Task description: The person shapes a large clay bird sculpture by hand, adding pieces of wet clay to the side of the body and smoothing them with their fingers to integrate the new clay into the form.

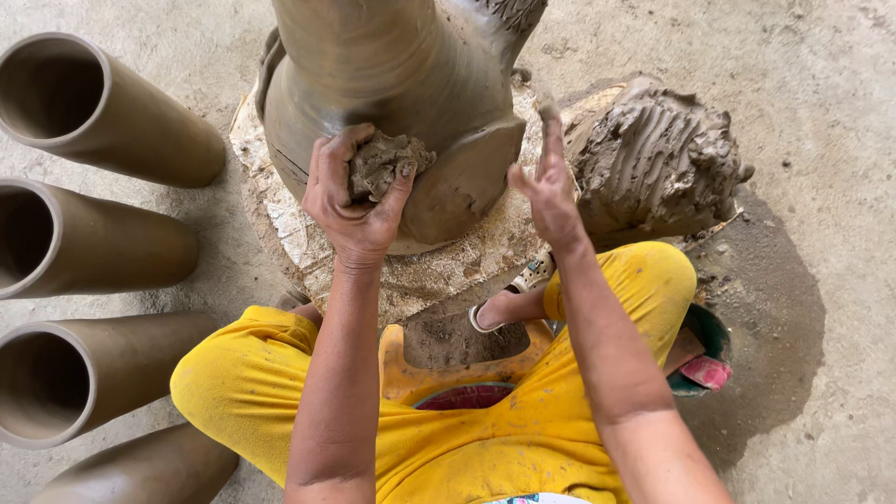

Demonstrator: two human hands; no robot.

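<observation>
My left hand is closed around a rough grey-brown lump of wet clay, pressed to the lower wall of the tall brown clay vessel, close to its base. My right hand is open, fingers straight, empty, just beside the vessel's flared foot. The vessel stands on a round, clay-crusted board on the floor. A furrowed heap of grey clay lies near my right hand. The lump looks damp, crumbly and unsmoothed.
</observation>
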